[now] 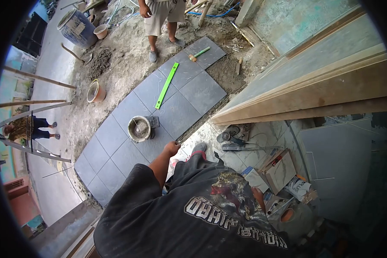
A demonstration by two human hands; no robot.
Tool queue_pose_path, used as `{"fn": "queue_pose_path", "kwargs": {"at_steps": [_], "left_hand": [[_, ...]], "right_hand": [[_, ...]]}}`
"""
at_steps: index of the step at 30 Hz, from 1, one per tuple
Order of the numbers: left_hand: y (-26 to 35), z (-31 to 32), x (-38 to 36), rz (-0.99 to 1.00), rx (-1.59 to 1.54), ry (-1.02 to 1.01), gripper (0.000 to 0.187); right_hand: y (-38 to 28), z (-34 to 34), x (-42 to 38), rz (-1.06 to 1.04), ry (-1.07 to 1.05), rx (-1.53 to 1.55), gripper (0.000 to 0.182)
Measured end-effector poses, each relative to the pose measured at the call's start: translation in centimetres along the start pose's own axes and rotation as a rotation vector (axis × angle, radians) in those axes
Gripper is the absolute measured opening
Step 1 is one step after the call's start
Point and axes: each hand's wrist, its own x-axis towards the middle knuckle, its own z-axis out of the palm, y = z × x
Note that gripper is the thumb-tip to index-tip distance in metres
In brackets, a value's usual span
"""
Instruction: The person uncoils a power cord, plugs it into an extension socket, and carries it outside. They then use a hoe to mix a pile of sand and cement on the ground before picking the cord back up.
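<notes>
My left hand is over the edge of the grey floor tiles, its fingers curled closed. What it holds, if anything, is too small to make out. My right hand hangs low beside my shirt, near a stack of boxes and tiles; its fingers are mostly hidden. In front of my left hand, a bucket of grey mix stands on the tiles. Beyond it lie a bright green spirit level and a mallet with a green handle.
A trowel lies on wet mortar by the far tiles. An angle grinder rests on marbled tile at my right, below a wooden door frame. One person stands beyond the tiles, another behind a ladder. A blue drum and an orange bucket are at left.
</notes>
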Motion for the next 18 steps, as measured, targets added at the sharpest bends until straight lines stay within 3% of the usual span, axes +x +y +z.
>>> {"fn": "queue_pose_path", "kwargs": {"at_steps": [9,10,11,14,15,16,17,18], "left_hand": [[-1.6,-1.1,2.3,0.073,0.055,-0.016,0.034],[-0.4,-1.8,1.5,-0.007,0.02,-0.071,0.034],[-3.6,-0.4,4.6,0.101,0.111,-0.059,0.033],[0.5,-2.1,3.0,-0.06,-0.078,-0.237,0.032],[0.7,-2.1,3.8,-0.026,-0.063,-0.269,0.032],[2.0,-2.5,4.2,-0.006,-0.034,-0.314,0.03],[2.9,-2.4,4.9,0.075,0.049,-0.323,0.028],[6.2,-2.9,3.5,0.114,0.131,-0.392,0.027]], "right_hand": [[2.1,3.0,-1.5,0.001,0.1,0.14,0.035],[2.9,3.6,-0.8,0.002,0.096,0.204,0.035],[4.6,4.0,0.7,0.006,0.104,0.279,0.035],[7.3,5.3,0.0,0.004,0.177,0.427,0.034],[8.6,5.8,0.5,0.014,0.178,0.442,0.035],[10.4,6.4,1.0,-0.068,0.206,0.455,0.033],[14.7,7.4,3.1,-0.3,0.268,0.204,0.033],[13.9,7.5,1.6,-0.083,0.289,0.307,0.035]]}}
